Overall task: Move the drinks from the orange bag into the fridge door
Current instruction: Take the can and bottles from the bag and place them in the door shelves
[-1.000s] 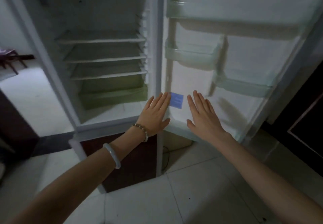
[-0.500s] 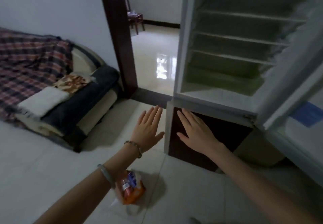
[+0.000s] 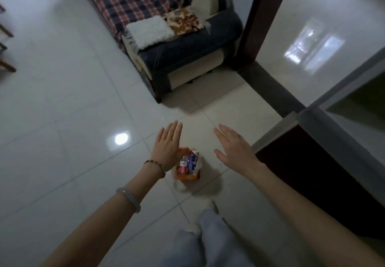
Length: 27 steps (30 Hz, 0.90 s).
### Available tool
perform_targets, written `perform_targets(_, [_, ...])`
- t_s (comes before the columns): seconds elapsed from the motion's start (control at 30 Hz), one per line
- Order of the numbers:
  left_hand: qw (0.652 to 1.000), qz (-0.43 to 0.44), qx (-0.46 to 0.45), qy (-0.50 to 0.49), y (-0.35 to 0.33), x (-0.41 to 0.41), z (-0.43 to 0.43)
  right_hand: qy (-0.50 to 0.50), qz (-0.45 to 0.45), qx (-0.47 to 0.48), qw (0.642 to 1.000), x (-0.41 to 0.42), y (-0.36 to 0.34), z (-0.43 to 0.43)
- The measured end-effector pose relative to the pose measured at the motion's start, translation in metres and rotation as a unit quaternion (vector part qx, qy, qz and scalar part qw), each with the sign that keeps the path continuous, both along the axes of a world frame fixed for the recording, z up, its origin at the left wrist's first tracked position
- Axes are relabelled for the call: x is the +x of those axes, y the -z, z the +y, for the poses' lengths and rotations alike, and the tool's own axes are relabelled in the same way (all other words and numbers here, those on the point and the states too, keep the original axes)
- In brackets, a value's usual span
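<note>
The orange bag (image 3: 188, 176) stands on the white tiled floor just ahead of my feet. Inside it I see drinks: a small bottle with a red label (image 3: 183, 165) and a blue can (image 3: 193, 162). My left hand (image 3: 168, 144) hovers flat and open above the bag's left side, partly covering it. My right hand (image 3: 234, 149) is open too, fingers spread, to the right of the bag and apart from it. The fridge (image 3: 341, 125) shows only as its lower left corner at the right edge; its door is out of view.
A sofa (image 3: 181, 58) with a plaid blanket and cushions stands ahead. A dark wooden door frame (image 3: 260, 22) rises right of it, with a dark threshold strip across the floor. My legs and feet (image 3: 206, 235) are at the bottom. Chair legs (image 3: 6, 64) show far left.
My view has swung left and down, from the open fridge to the floor. The orange bag has come to the middle, and both open hands now hover over it.
</note>
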<state>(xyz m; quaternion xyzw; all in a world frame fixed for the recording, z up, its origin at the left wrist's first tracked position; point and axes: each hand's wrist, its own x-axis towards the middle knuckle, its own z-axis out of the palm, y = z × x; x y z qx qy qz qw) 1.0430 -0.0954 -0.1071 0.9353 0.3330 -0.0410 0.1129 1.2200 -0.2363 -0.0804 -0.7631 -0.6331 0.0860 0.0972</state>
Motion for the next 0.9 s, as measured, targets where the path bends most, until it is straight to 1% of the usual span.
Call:
perform_targets(0.23, [0.989, 0.069, -0.059, -0.114, 0.086, -0.027, -0.008, -0.051, 0.049, -0.041, 0.997, 0.018, 0.093, 0.026])
perform_targets(0.3, [0.982, 0.087, -0.087, -0.143, 0.109, -0.032, -0.008, -0.054, 0.07, -0.069, 0.994, 0.013, 0.119, 0.032])
perform_targets(0.4, [0.973, 0.09, -0.114, -0.178, 0.151, -0.04, -0.005, -0.083, 0.078, -0.115, 0.987, 0.006, 0.16, 0.043])
perform_targets(0.57, [0.965, 0.088, -0.146, -0.198, 0.233, -0.045, 0.007, -0.091, 0.079, -0.145, 0.982, 0.011, 0.246, 0.062])
perform_targets(0.67, [0.964, 0.071, -0.146, -0.208, 0.296, -0.044, 0.022, -0.094, 0.071, -0.144, 0.982, 0.021, 0.313, 0.076])
perform_targets(0.8, [0.968, 0.036, -0.154, -0.195, 0.379, -0.028, 0.039, -0.146, 0.058, -0.155, 0.975, 0.026, 0.408, 0.105])
perform_targets(0.9, [0.975, 0.026, -0.15, -0.159, 0.457, -0.016, 0.05, -0.188, 0.043, -0.175, 0.966, 0.022, 0.476, 0.131])
